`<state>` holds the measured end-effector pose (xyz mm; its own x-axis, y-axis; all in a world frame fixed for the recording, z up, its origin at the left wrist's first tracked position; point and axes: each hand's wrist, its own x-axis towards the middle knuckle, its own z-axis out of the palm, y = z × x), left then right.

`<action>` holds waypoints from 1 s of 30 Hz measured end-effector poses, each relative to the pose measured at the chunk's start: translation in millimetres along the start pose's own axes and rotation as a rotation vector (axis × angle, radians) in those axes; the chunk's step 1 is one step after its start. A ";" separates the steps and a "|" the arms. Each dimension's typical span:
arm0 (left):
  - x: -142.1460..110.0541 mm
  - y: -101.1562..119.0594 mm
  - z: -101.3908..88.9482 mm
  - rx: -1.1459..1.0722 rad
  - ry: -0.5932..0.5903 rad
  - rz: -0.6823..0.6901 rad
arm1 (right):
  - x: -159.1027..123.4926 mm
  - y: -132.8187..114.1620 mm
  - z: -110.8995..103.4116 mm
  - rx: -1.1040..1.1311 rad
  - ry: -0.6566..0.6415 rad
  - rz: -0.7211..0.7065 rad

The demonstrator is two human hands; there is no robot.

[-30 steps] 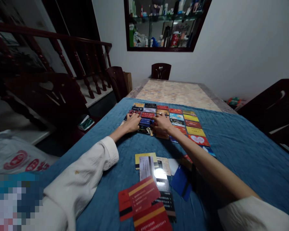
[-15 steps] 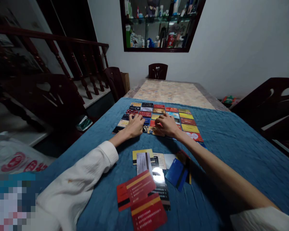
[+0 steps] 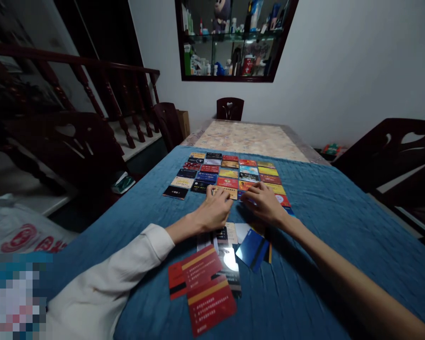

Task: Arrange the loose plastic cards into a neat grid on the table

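Note:
A grid of colourful plastic cards (image 3: 230,173) lies in rows on a blue cloth (image 3: 326,222). My left hand (image 3: 214,210) rests at the grid's near edge, fingers curled, fingertips on a tan card (image 3: 226,191) in the front row. My right hand (image 3: 264,202) lies beside it, fingers bent and spread over the near cards of the grid. Nearer to me is a loose heap of cards: red cards (image 3: 201,288), a blue card (image 3: 252,249) and dark ones. Neither hand lifts a card.
The cloth covers the near half of a long table; its far half shows a marble top (image 3: 255,138). Dark wooden chairs (image 3: 389,160) stand at the right, left and far end. A stair railing (image 3: 102,85) runs along the left. A wall cabinet (image 3: 233,38) holds bottles.
Both hands have drawn back towards me, from the middle of the card grid to its near edge. The view has shifted a little, so the loose heap sits closer to the hands.

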<state>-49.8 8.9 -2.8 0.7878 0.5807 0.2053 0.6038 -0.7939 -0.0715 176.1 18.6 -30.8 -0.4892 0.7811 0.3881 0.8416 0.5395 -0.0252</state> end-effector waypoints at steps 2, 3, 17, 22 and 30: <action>-3.1 11.0 -1.6 -0.014 -0.004 0.037 | -12.2 0.1 -2.5 0.051 0.000 -0.009; -4.7 16.3 -2.1 -0.022 -0.005 0.051 | -17.6 -0.1 -4.2 0.080 -0.005 -0.019; -24.6 69.4 -1.5 -0.105 -0.014 0.175 | -48.8 -20.8 -34.8 0.327 -0.145 -0.126; -29.6 74.3 3.6 -0.114 -0.031 0.167 | -52.6 -25.8 -34.5 0.338 -0.194 -0.143; -32.6 73.1 7.7 -0.094 -0.025 0.104 | -53.8 -26.8 -32.8 0.343 -0.259 -0.133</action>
<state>-30.4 -66.6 -22.2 0.8493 0.4975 0.1765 0.5054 -0.8629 0.0005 187.4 -48.2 -20.8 -0.6659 0.7272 0.1664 0.6643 0.6795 -0.3113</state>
